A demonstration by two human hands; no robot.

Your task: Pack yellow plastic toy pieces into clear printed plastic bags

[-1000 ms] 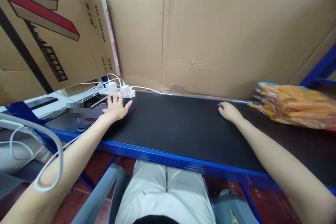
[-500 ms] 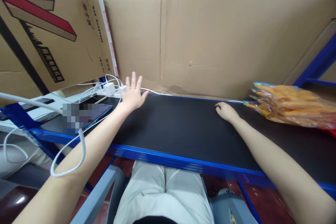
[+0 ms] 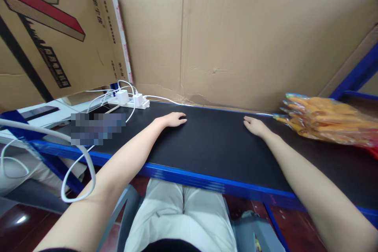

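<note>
My left hand (image 3: 175, 119) rests on the black tabletop (image 3: 203, 145), left of its middle. Its fingers curve loosely, with a gap between them and the thumb and nothing held. Farther right, my right hand (image 3: 255, 126) also lies on the tabletop, empty, its fingers loosely bent and slightly parted from the thumb. Clear bags of orange items (image 3: 327, 120) lie to the right of that hand. A white power strip (image 3: 144, 104) with chargers plugged in stands behind and left of my left hand.
A cardboard panel (image 3: 236, 43) closes off the back, and a printed cardboard box (image 3: 73, 55) leans in at the left. One white cable (image 3: 91, 165) loops over my left forearm. A blurred-out patch (image 3: 97, 128) covers things at the left. The blue table edge (image 3: 206, 181) runs across my lap.
My left hand has come down from a raised, spread pose near the power strip and moved right onto the tabletop, fingers now curved. My right hand has stayed nearly in place.
</note>
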